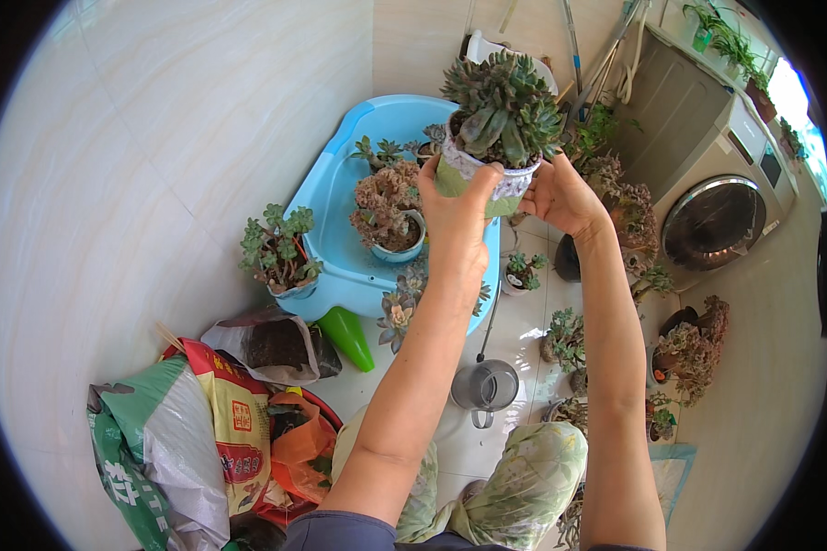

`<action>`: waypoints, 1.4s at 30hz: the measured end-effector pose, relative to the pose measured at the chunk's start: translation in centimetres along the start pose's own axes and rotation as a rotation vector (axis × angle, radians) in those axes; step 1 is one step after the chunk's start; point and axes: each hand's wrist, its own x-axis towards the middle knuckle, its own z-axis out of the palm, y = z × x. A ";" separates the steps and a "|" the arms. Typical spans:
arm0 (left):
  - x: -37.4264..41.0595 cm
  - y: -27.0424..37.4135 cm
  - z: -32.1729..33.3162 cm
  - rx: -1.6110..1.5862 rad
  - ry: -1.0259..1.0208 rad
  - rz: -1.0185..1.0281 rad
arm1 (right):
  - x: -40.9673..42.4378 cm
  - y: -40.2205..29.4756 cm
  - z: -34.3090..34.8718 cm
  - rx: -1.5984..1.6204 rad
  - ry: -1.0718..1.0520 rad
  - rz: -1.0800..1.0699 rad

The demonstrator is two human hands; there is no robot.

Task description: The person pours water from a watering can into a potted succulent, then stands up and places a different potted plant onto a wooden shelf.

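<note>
Raised above the blue plastic tub (324, 220) is a flowerpot (458, 179) with a green lower half and a white-and-purple patterned band. A dense clump of dark green succulent rosettes (499, 113) fills its top. My left hand (458, 213) grips the pot from the near side, thumb pressed on its front. My right hand (562, 196) is at the pot's right side, palm partly turned up, fingers and thumb apart. Its fingertips reach the pot's edge and the lowest leaves; whether it bears any weight is unclear.
In the tub stands a pale blue pot (400, 253) with a pinkish succulent; another potted succulent (279, 255) perches at its left rim. Soil bags (179, 427) crowd the lower left. A grey transparent jug (486, 386) and several potted plants cover the floor before a washing machine (713, 213).
</note>
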 end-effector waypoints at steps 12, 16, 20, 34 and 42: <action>0.7 -0.1 -0.8 0.071 -0.027 -0.044 | -0.3 0.4 -0.4 0.088 0.011 0.048; 0.9 0.3 -1.3 0.095 -0.030 -0.087 | -0.5 0.8 -0.1 0.122 0.068 0.034; 1.7 0.3 -2.2 0.101 -0.039 -0.136 | -0.8 1.4 0.0 0.141 0.156 0.057; 5.1 -1.4 -6.0 0.110 -0.173 -0.321 | -1.9 4.8 2.9 0.141 0.457 -0.038; 5.1 -1.6 -6.1 0.287 -0.069 -0.260 | -2.2 6.6 2.2 0.184 0.541 -0.105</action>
